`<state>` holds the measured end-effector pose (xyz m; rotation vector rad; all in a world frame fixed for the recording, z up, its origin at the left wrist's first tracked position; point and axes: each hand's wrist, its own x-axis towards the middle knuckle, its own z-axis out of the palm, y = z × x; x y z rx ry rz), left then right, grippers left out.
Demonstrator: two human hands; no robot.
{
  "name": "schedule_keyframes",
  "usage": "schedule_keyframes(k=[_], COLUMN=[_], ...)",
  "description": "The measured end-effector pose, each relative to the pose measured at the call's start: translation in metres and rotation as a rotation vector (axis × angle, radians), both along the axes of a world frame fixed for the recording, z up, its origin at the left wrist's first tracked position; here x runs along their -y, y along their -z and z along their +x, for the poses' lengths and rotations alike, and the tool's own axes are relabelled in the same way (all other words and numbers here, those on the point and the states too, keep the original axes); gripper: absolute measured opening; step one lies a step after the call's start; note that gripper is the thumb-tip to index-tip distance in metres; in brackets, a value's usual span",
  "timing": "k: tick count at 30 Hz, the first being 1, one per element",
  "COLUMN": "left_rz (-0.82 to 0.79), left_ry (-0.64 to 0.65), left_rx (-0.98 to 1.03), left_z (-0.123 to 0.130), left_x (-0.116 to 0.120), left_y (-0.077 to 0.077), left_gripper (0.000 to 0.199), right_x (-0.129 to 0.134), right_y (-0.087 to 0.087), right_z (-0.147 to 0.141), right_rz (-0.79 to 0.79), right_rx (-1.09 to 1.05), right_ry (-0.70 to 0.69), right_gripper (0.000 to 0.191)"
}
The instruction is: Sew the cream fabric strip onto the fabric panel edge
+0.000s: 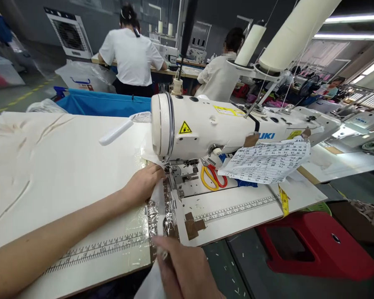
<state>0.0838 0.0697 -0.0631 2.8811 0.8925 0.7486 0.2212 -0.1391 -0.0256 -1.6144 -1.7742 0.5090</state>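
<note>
A narrow white fabric strip (159,203) runs from the needle area of the white sewing machine (199,124) down over the table's front edge. My left hand (146,181) is beside the presser foot with its fingers closed together on the strip's far end; the fingertips are partly hidden. Near the front edge, my right hand (183,268) pinches the strip between thumb and forefinger, and fabric hangs below it. Brown tape under a clear, shiny film lies beneath the strip. Scissors (213,176) with yellow and red handles rest right of the needle.
Printed rulers (237,209) run along the white table (90,166). A handwritten paper sheet (268,160) hangs from the machine, with a yellow tape measure (283,201) below. A red stool (321,245) stands at right, a blue cloth bin (106,102) behind. Two people sit working beyond.
</note>
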Motion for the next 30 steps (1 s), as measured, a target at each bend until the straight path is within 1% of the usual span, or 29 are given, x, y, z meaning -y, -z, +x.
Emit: schedule_keyframes(k=[2,3,6,9,13,18,24,30], left_rz=[-0.085,-0.129,-0.219,-0.260,-0.256,-0.236,-0.177,-0.165], left_ry=[0.034,0.048,0.072,0.112,0.104,0.098,0.102,0.087], left_rx=[0.098,0.123,0.169,0.184,0.226,0.221,0.232,0.242], left_z=[-0.004,-0.006,-0.008,-0.010,-0.009,-0.008,-0.007,-0.004], left_x=[-0.006,-0.008,-0.013,-0.014,-0.012,-0.010,-0.010,-0.009], left_y=[0.005,0.007,0.008,0.006,0.004,0.001,0.002,-0.001], left_gripper=[0.018,0.018,0.015,0.016,0.022,0.023,0.020,0.019], right_x=[-0.010,-0.016,-0.034,-0.049,-0.066,-0.076,-0.080,-0.084], right_y=[0.012,0.015,0.019,0.021,0.030,0.034,0.033,0.038], right_z=[0.009,0.013,0.024,0.029,0.028,0.019,0.015,0.016], right_rz=[-0.008,-0.014,-0.005,0.044,0.152,0.161,0.170,0.207], right_rx=[-0.053,-0.084,-0.105,-0.013,0.114,0.222,0.242,0.258], right_ry=[-0.047,-0.044,0.066,0.144,0.155,0.106,0.136,0.150], right_gripper=[0.028,0.029,0.024,0.023,0.030,0.035,0.036,0.033])
